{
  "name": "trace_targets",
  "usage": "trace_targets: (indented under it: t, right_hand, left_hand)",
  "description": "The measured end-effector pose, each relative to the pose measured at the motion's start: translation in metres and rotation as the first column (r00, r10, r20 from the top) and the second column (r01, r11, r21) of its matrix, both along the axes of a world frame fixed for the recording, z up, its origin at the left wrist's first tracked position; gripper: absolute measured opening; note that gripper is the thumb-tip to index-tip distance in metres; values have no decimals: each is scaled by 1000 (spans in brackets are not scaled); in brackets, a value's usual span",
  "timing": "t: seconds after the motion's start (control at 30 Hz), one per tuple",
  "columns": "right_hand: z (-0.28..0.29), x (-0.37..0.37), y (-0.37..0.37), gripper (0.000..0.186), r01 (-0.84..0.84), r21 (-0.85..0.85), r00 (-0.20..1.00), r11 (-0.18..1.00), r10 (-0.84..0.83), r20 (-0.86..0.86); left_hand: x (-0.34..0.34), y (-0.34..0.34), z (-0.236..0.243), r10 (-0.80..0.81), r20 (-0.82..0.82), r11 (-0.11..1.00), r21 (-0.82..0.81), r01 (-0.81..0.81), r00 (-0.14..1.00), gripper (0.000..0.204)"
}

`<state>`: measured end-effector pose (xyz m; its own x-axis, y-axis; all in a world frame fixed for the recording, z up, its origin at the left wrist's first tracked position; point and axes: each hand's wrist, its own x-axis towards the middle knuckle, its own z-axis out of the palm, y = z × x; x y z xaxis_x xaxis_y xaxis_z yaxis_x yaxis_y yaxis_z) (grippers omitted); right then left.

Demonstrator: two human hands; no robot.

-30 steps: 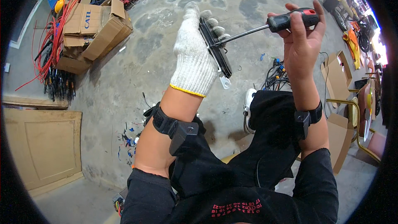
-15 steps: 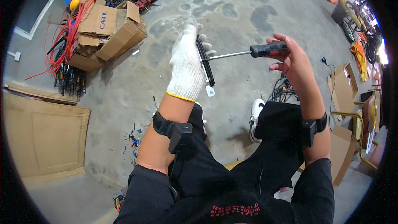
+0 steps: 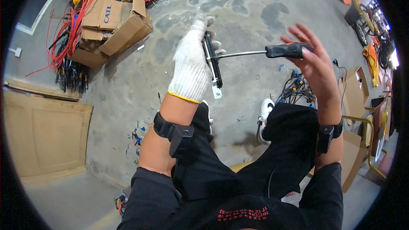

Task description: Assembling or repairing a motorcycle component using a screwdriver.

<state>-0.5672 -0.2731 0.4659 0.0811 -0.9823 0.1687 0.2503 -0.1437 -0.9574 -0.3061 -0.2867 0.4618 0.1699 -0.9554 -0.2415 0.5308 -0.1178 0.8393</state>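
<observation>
A white knitted glove with a yellow cuff covers my left hand (image 3: pixel 191 57), whose fingers are closed around a narrow black bar-shaped part (image 3: pixel 214 64). A small silver tab with a hole (image 3: pixel 217 92) sticks out from the part's near end. From the right, a screwdriver (image 3: pixel 287 51) with a black and red handle lies nearly level, its steel shaft meeting the side of the bar; the tip is hard to make out. My bare right hand (image 3: pixel 317 57) holds the handle's end between thumb and fingers, some fingertips stretched out past it.
Cardboard boxes (image 3: pixel 108 23) and red cables (image 3: pixel 70 38) lie at the far left. A wooden panel (image 3: pixel 49 138) stands at left. Bundled black cables (image 3: pixel 296 89) lie beyond my right knee, with an opened carton (image 3: pixel 354 91) and a gold-framed chair (image 3: pixel 368 136) farther right.
My right hand has shifted right with the screwdriver, and its fingers are straighter. The handle has turned, its red patch now along the top. The left hand keeps its hold on the bar.
</observation>
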Motion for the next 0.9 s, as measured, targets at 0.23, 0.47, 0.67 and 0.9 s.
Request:
trace_targets:
  t: [0.23, 0.47, 0.67, 0.9]
  right_hand:
    - [14, -10, -15, 52, 70, 449, 866, 891, 169, -470]
    - [3, 1, 0, 53, -47, 45, 998, 998, 49, -49]
    - [8, -8, -18, 56, 119, 545, 814, 830, 233, -532]
    - [-1, 11, 2, 43, -16, -113, 998, 993, 22, 54]
  left_hand:
    - [-8, 2, 0, -51, 71, 998, 45, 48, 996, 38]
    - [-1, 1, -1, 0, 46, 1000, 27, -1, 999, 38]
    - [-2, 1, 3, -22, 37, 999, 33, 21, 999, 37]
    - [9, -2, 1, 8, 27, 1000, -22, -8, 1000, 37]
